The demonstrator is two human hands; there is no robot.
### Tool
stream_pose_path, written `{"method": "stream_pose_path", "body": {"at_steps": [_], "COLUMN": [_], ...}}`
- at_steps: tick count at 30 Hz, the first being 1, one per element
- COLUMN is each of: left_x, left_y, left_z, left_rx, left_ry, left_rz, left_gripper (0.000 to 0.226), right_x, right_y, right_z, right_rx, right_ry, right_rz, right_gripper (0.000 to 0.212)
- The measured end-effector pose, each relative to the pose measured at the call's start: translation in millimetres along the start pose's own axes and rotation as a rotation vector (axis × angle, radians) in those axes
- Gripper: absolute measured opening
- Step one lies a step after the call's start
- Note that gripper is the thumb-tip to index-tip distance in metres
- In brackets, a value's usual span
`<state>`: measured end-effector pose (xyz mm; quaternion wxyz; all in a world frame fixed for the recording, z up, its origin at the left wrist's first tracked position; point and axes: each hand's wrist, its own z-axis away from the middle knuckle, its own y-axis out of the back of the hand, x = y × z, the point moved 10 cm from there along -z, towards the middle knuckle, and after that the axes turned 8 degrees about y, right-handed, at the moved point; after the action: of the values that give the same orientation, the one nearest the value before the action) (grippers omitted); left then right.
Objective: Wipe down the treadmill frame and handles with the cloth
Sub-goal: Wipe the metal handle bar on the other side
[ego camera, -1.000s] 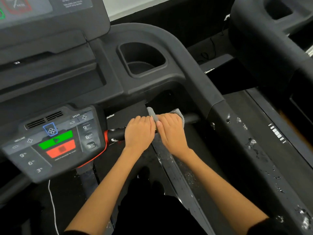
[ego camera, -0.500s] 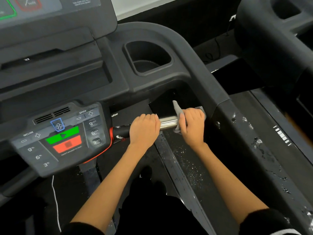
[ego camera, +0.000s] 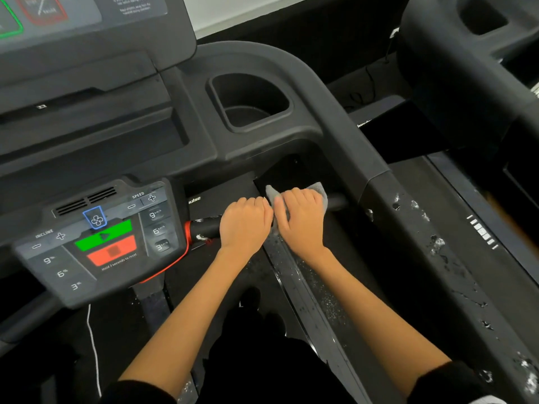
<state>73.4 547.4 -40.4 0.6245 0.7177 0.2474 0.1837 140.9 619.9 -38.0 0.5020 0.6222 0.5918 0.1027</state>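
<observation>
My right hand (ego camera: 302, 218) grips the cloth (ego camera: 316, 190) around the handle (ego camera: 204, 227), left hand (ego camera: 245, 224) clasping bare bar beside it; bunched cloth may skip the underside.

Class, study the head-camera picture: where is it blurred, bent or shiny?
Head view: the control panel at the left looks smeared; the wide lens bows the frame rim; specks glint on the side rail; both hands, left hand and right hand, look sharp.

Beyond your machine, a pale wall (ego camera: 248, 13) is showing as a bright strip at the top. A second dark machine (ego camera: 455, 83) is standing to your right, with a black floor (ego camera: 344, 48) and thin cable (ego camera: 370, 77) lying between.
</observation>
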Motion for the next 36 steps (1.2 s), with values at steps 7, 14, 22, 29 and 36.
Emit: {"method": "stream_pose_path", "body": {"at_steps": [7, 14, 22, 29, 36], "left_x": [1, 2, -15, -16, -11], "left_y": [1, 3, 14, 34, 39], "left_z": [0, 1, -6, -5, 3], "left_rx": [-0.022, -0.013, -0.004, 0.056, 0.062], "left_ry": [-0.003, -0.014, 0.151, 0.19, 0.288], "left_rz": [0.004, 0.021, 0.485, 0.798, 1.085], "left_gripper": [0.021, 0.022, 0.02, 0.039, 0.041], "right_x": [35, 49, 51, 27, -56], "right_y": [4, 18, 15, 9, -11], "right_z": [30, 14, 10, 2, -6], "right_rx": [-0.319, 0.034, 0.204, 0.153, -0.05], "right_ry": [0.397, -0.025, -0.346, -0.293, 0.022], "right_rz": [0.11, 0.047, -0.043, -0.06, -0.314], "right_gripper": [0.05, 0.033, 0.04, 0.039, 0.007]}}
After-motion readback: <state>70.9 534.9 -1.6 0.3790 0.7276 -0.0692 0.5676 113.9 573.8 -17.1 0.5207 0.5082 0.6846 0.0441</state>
